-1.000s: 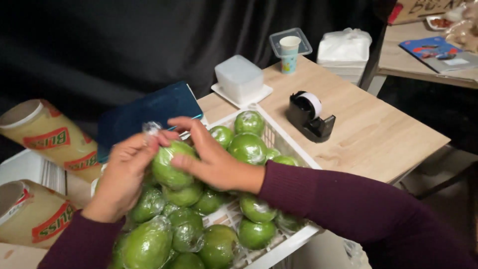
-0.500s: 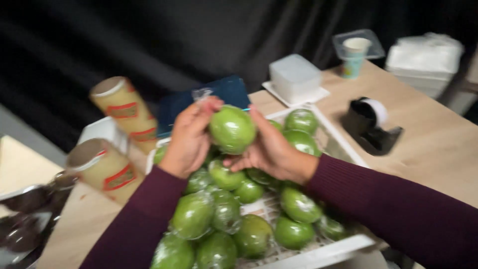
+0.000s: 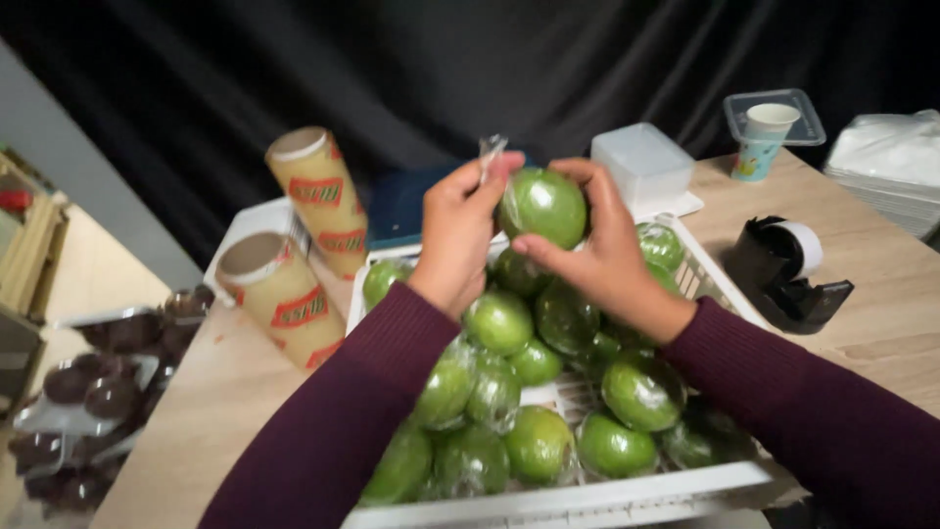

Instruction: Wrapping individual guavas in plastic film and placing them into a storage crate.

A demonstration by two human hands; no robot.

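A film-wrapped green fruit (image 3: 544, 206) is held up above the white basket (image 3: 587, 500) of wrapped fruit near the table's front edge, cupped by the right hand (image 3: 597, 257) so the film's twisted tail (image 3: 489, 155) can be pinched by the left hand (image 3: 460, 235).

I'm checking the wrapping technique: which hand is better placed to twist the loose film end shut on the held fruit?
Probably left: the left hand already pinches the film tail, while the right hand cradles the green fruit.
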